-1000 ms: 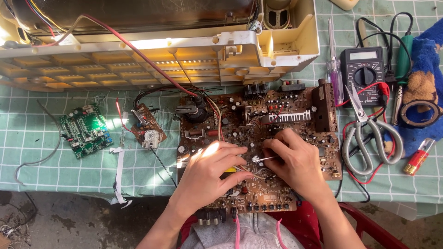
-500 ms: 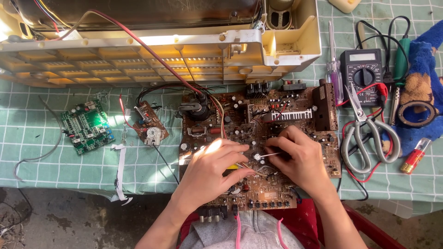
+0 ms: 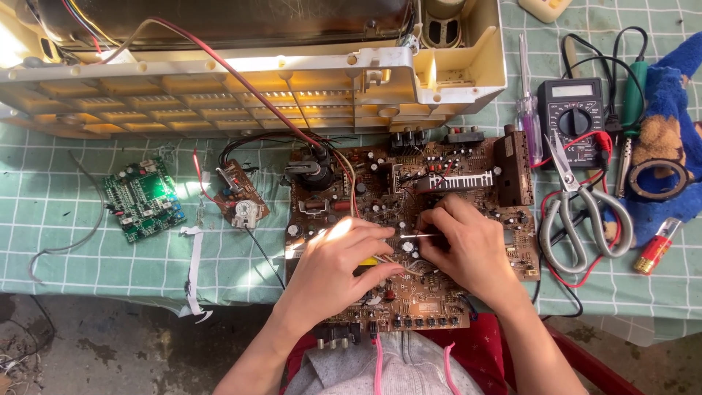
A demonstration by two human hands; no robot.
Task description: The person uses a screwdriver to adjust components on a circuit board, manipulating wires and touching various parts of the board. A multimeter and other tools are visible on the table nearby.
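Brown and crowded with parts, the large circuit board (image 3: 409,219) lies on the green checked tablecloth (image 3: 51,219), its near edge over the table's front, just below the cream plastic casing (image 3: 241,88). In the head view both hands rest on the board's middle. The left hand (image 3: 333,271) lies palm down with fingers curled onto the components; whether it pinches anything cannot be told. The right hand (image 3: 468,245) has its fingertips closed together on a thin pale metal pin (image 3: 417,235) that points left toward the left hand's fingertips. Left of the board sit a small brown circuit board (image 3: 240,194) and, farther left, a green circuit board (image 3: 142,197). To the right lie grey-handled scissors (image 3: 581,212), a black multimeter (image 3: 578,121) and a red cylinder (image 3: 656,245).
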